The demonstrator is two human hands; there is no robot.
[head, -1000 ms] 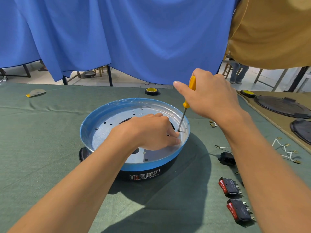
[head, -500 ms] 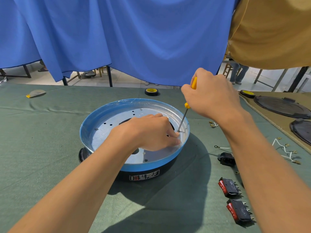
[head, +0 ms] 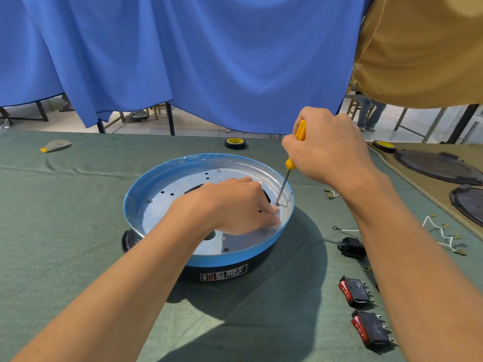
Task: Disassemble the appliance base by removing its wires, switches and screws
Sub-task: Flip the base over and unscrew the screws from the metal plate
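While the base (head: pixel 209 205) sits mid-table on green cloth (head: pixel 65 231), right hand (head: pixel 329 150) fisted round a yellow screwdriver (head: pixel 292 158), tip on a screw (head: pixel 277 204) by the right wall, left hand (head: pixel 235 207) inside, fingers pinched beside the tip, two red switches (head: pixel 363 309) near right, white wires (head: pixel 441 233) beyond

We count one appliance base (head: pixel 162 178), one screwdriver (head: pixel 292 158), two red rocker switches (head: pixel 354 291) (head: pixel 369 327), one black socket (head: pixel 351 246), two tape rolls (head: pixel 235 143) (head: pixel 383 146) and two dark round plates (head: pixel 436 165) (head: pixel 467 202) on the desk (head: pixel 65 218).
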